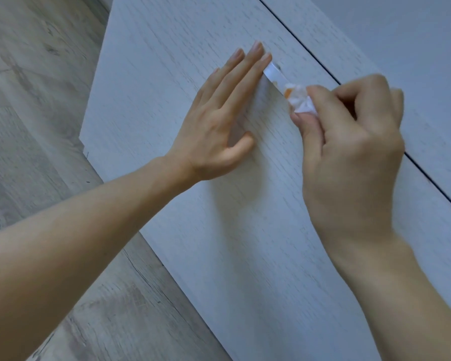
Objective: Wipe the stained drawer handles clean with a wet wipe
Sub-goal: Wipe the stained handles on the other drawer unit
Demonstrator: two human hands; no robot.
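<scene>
The left hand (219,121) lay flat, fingers straight, bracing the drawer front (245,230) beside the handle (274,75), so the right hand (349,142), fingers pinching the crumpled wet wipe (301,101), could scrub its orange stain (287,93).

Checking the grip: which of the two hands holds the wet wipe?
The right hand: its fingers pinch the wet wipe on the handle. The left hand lies flat.

Grey wood-plank floor (37,100) beside a pale wood-grain cabinet front (245,243)

2 bare forearms, no sleeves; short, unpainted fingernails (257,45).
</scene>
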